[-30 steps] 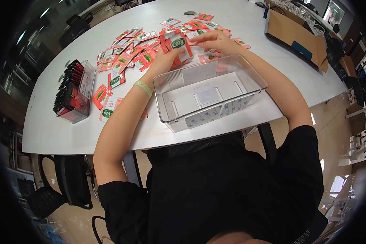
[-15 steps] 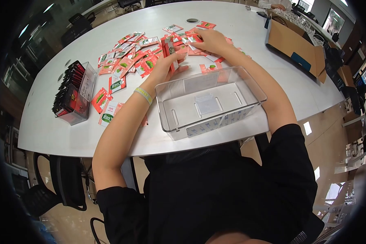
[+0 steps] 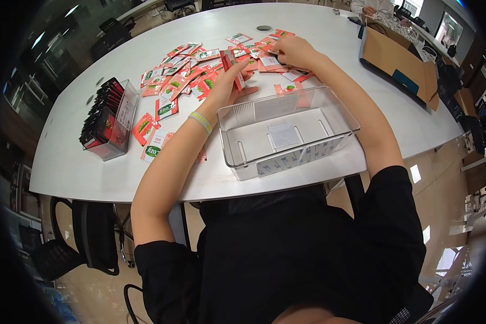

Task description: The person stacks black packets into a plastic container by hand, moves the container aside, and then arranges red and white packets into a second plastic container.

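My left hand (image 3: 225, 88) holds a stack of red and white sachets (image 3: 231, 67) upright on its edge, just behind the clear plastic bin (image 3: 243, 156). Further back, my right hand (image 3: 292, 51) rests on loose sachets (image 3: 268, 62) and pinches one of them against the table. The bin stands in front of me near the table's front edge and holds only a flat clear insert (image 3: 284, 135). Many more red sachets (image 3: 181, 73) lie scattered over the white table (image 3: 65, 162) to the left of my hands.
A second clear bin (image 3: 109, 120) packed with dark red packets stands at the left. An open cardboard box (image 3: 397, 56) sits at the back right. Another person's hand (image 3: 369, 9) shows at the far edge. Office chairs stand beyond and under the table.
My left hand has turned the sachet stack from face-up to standing on edge. My right hand moved away from the stack and further back onto the loose sachets.
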`<action>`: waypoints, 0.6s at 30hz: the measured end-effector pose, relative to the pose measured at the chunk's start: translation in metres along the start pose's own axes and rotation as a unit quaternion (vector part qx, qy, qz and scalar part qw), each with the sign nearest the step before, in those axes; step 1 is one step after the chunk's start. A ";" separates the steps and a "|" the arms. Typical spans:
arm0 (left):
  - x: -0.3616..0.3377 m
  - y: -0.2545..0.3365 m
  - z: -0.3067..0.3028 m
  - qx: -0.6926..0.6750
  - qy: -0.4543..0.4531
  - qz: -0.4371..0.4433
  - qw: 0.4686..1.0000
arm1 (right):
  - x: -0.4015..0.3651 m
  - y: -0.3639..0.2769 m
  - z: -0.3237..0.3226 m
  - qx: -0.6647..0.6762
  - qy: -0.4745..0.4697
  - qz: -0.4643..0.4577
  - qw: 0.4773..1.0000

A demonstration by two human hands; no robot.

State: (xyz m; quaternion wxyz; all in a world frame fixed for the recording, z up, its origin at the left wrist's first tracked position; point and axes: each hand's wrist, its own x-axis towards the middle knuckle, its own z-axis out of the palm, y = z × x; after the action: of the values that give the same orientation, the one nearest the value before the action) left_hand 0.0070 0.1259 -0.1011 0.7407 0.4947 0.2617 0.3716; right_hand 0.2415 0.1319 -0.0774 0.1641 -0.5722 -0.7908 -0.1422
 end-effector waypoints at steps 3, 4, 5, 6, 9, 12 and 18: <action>0.002 -0.001 -0.002 0.001 0.004 0.009 1.000 | 0.009 0.013 -0.012 0.216 0.013 0.037 0.976; 0.003 -0.002 -0.002 0.002 0.005 0.015 1.000 | 0.009 0.014 -0.017 0.216 0.013 0.036 0.976; 0.004 -0.002 -0.002 0.004 0.006 0.020 1.000 | 0.010 0.016 -0.023 0.311 -0.007 0.071 0.948; 0.005 -0.002 -0.002 0.004 0.007 0.020 1.000 | 0.010 0.014 -0.029 0.402 -0.027 0.105 0.909; 0.008 -0.004 -0.004 -0.018 0.011 0.034 0.999 | 0.008 0.002 -0.047 0.427 -0.062 0.091 0.898; 0.008 -0.004 -0.004 -0.013 0.025 0.042 0.999 | 0.008 -0.015 -0.051 0.428 -0.124 0.049 0.894; -0.006 0.006 0.003 0.030 -0.099 0.012 0.995 | 0.015 -0.042 -0.040 0.416 -0.176 0.004 0.892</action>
State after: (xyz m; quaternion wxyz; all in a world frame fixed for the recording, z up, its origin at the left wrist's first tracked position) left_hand 0.0041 0.1206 -0.0941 0.7429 0.5545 0.1923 0.3220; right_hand 0.2011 0.1153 -0.0370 0.2456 -0.4710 -0.7912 0.3031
